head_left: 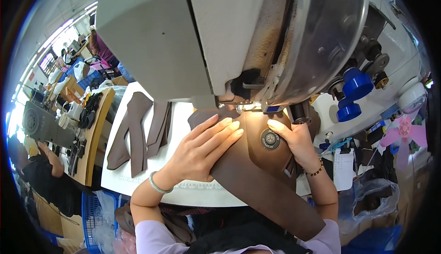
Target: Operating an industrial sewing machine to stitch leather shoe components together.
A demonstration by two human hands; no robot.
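At 8 to 9 o'clock, a co-worker in black clothing (46, 176) sits beside a wooden-edged workbench (102, 132); a blue slatted plastic crate (89, 210) stands at 8 o'clock. At 9 o'clock, several long, flat, dark-brown strips (138, 134) lie overlapping on a smooth white worktop (193, 199). Just below centre, towards 7 o'clock, the left hand (202, 148), a pale green bangle (160, 184) at its wrist, lies open, fingers straight and close together, palm down on the brown material, gripping nothing visible. A bulky grey-white sewing machine (156, 38) looms at 12 o'clock, its lit working area just beyond the fingertips. From beneath that hand a broad, dark-brown flat band (266, 194) runs towards 5 o'clock. The curved, smooth brown leather-like piece (255, 134) lies under the light between both hands, its round, dark embossed emblem (270, 139) at 4 o'clock. Beside the emblem, the right hand (298, 143) rests its thumb on the piece; its other fingers are largely hidden, so I cannot tell how far they close. Glossy blue round knobs (357, 85) sit between 2 and 3 o'clock, and a pink-bladed fan (404, 130) at 3 o'clock.
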